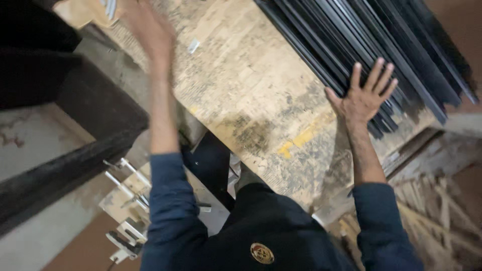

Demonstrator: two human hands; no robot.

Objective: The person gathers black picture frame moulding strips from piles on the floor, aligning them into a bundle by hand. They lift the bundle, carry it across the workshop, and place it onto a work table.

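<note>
My right hand (364, 95) lies flat with fingers spread on the near ends of a stack of long black metal strips (381, 45), which runs up and to the left across a worn wooden workbench (251, 85). My left hand (148, 30) is raised over the bench's left edge, open and blurred, holding nothing. It is near a brown cardboard piece (83, 11) at the top left. Both arms wear dark blue sleeves.
A small pale scrap (193, 46) lies on the bench near my left hand. A dark heavy beam or frame (90, 130) runs along the left. Below it sit white metal brackets (125, 200). Wooden slats and debris (437, 200) lie at the lower right.
</note>
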